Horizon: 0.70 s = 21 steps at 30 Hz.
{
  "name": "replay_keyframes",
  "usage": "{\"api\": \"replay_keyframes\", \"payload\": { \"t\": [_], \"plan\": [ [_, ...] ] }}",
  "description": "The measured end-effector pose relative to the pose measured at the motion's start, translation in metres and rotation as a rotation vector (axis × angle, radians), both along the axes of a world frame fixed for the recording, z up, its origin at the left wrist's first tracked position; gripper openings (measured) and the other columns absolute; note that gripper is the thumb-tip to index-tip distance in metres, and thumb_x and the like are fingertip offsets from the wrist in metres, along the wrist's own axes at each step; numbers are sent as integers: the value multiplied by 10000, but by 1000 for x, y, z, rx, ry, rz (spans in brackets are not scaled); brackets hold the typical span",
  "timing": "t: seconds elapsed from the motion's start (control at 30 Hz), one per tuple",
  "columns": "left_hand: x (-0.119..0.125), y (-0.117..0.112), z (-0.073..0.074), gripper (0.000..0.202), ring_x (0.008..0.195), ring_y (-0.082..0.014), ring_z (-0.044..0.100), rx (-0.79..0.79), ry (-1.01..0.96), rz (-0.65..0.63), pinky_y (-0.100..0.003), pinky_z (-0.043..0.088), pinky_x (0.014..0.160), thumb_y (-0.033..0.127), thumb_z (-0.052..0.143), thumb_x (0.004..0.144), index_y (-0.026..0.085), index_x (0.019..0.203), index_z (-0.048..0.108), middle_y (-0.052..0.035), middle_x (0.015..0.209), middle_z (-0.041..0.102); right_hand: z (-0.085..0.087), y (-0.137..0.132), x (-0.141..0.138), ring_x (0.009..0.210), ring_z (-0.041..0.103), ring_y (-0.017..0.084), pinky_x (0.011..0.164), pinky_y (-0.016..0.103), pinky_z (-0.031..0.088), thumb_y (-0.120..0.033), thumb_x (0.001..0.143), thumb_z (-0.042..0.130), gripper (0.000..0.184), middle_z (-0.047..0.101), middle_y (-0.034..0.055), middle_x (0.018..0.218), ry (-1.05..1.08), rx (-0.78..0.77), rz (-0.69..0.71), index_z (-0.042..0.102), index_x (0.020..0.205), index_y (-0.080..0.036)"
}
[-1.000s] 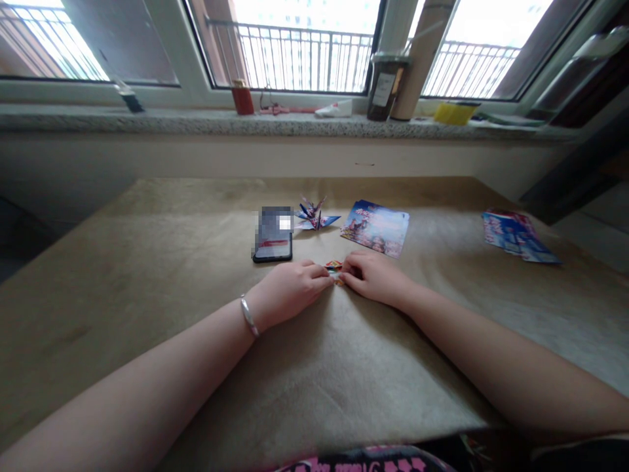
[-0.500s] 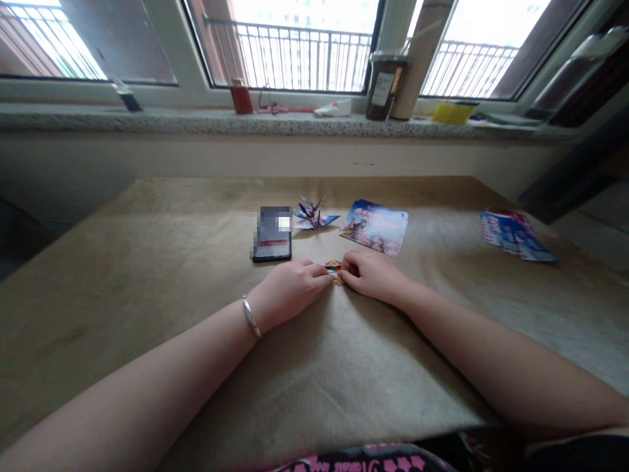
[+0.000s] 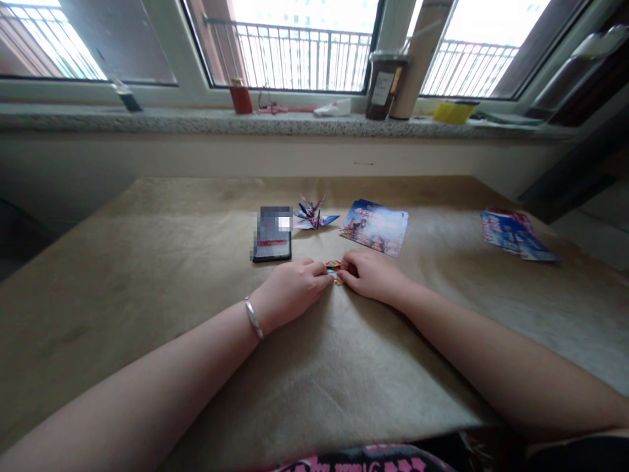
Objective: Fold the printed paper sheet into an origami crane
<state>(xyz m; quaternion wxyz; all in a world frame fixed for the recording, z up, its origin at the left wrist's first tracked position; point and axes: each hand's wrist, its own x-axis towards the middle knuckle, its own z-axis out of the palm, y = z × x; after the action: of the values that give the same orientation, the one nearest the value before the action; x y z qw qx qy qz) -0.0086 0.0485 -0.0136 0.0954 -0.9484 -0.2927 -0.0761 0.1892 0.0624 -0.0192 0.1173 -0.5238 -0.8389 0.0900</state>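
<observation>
A small, brightly patterned piece of folded paper [image 3: 333,265] lies on the table between my hands, mostly covered by my fingers. My left hand [image 3: 299,283] grips its left side, with the fingers pressed together and a silver bangle at the wrist. On the other side, my right hand [image 3: 368,274] pinches the paper between thumb and curled fingers. Just beyond stands a blue and pink origami crane [image 3: 315,216]. Left of the crane lies a phone [image 3: 273,236], its screen partly blurred out. A stack of printed paper sheets [image 3: 376,226] rests beyond my right hand.
More printed sheets [image 3: 519,235] are fanned out at the far right of the brown-covered table [image 3: 162,262]. Behind it, a stone windowsill [image 3: 187,122] holds a red container [image 3: 241,97], a dark lidded jar [image 3: 383,88] and a yellow object [image 3: 453,113].
My left hand and wrist have shifted very slightly to the right. Both hands remain on the folded paper; the other things on the table have stayed in place.
</observation>
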Motion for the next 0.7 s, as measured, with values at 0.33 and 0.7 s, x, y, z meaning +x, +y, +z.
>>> {"api": "replay_keyframes", "payload": {
  "t": [0.33, 0.7],
  "plan": [
    [2, -2, 0, 180, 860, -179, 589, -21, -8, 20, -290, 505, 722, 205, 499, 913, 185, 1002, 654, -52, 963, 640, -7, 3, 6, 677, 530, 128, 586, 223, 328, -274, 820, 591, 90, 635, 13, 761, 112, -19, 43, 622, 820, -189],
    [8, -3, 1, 155, 838, -195, 555, -12, 28, -6, -319, 502, 743, 132, 487, 897, 127, 965, 626, -85, 960, 616, 3, -4, 14, 798, 554, 164, 684, 260, 377, -179, 867, 489, 218, 657, 61, 887, -57, 207, 349, 704, 860, -212]
  ]
}}
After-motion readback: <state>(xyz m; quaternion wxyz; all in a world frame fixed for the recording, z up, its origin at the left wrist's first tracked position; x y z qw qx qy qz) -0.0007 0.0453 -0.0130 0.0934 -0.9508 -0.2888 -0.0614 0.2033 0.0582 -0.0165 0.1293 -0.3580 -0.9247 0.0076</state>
